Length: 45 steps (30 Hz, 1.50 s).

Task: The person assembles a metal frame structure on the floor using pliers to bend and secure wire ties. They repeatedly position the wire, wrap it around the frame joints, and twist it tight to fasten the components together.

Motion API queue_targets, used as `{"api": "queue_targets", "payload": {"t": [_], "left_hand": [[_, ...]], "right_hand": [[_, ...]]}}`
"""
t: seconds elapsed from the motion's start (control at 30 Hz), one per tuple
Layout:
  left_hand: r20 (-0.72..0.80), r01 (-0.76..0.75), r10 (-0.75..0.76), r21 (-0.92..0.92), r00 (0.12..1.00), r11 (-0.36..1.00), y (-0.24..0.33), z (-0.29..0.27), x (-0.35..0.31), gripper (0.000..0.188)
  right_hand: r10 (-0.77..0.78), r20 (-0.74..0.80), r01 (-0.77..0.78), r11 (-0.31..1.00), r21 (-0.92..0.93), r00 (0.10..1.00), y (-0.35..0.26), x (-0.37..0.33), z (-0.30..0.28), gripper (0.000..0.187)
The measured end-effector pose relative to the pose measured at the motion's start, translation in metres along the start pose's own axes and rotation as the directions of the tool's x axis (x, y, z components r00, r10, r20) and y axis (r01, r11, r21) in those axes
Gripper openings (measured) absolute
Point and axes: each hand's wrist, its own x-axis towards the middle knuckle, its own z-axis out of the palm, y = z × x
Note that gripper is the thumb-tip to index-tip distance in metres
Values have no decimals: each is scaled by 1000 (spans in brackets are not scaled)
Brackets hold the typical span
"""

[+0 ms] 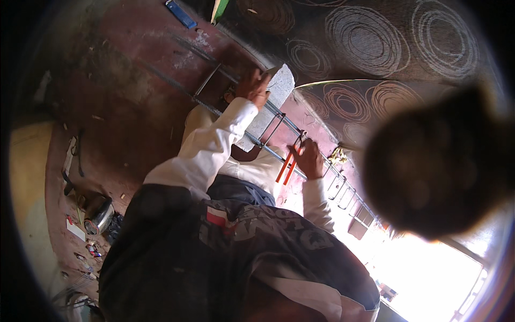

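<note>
A long steel rebar cage (276, 129), with straight bars and square stirrups, runs slantwise from upper left to lower right. Under its middle lies a pale grey concrete block (263, 122). My left hand (253, 88) is over the far bar beside the block's upper end, its fingers bent round the bar. In my right hand (311, 159) are pincers (287, 167) with orange handles, their head up against the far bar near a stirrup. The pincers' jaws are small, and what lies between them cannot be made out.
A blue tool or case (181, 14) lies on the reddish floor at the far side. Dark cloth with circle patterns (365, 40) borders the work. At left are a shiny metal pot (98, 217) and scattered scraps. A blurred dark shape (429, 166) blocks the right side; bright light glares below it.
</note>
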Motion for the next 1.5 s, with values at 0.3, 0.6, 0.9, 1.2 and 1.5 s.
{"api": "queue_targets", "payload": {"t": [0.3, 0.6, 0.9, 1.2, 1.5], "left_hand": [[27, 242, -261, -476, 965, 845, -4, 90, 13, 29], [-94, -65, -19, -806, 995, 588, -64, 47, 4, 17], [-105, -34, -278, -968, 955, 249, -90, 70, 4, 9], [-86, 33, -305, -930, 948, 365, -80, 57, 1, 12], [-226, -131, -153, -875, 962, 465, -103, 80, 25, 11]], "right_hand": [[213, -131, -204, 976, 81, 968, -17, -73, 65, 57], [243, -154, -205, 952, 226, 958, 22, -76, 82, 33], [469, -153, -408, 858, 312, 870, 53, -74, 88, 25], [669, -332, -139, 548, 825, 665, 55, -108, 140, 29], [397, -201, 333, -299, 894, 896, -9, -20, -31, 58]]}}
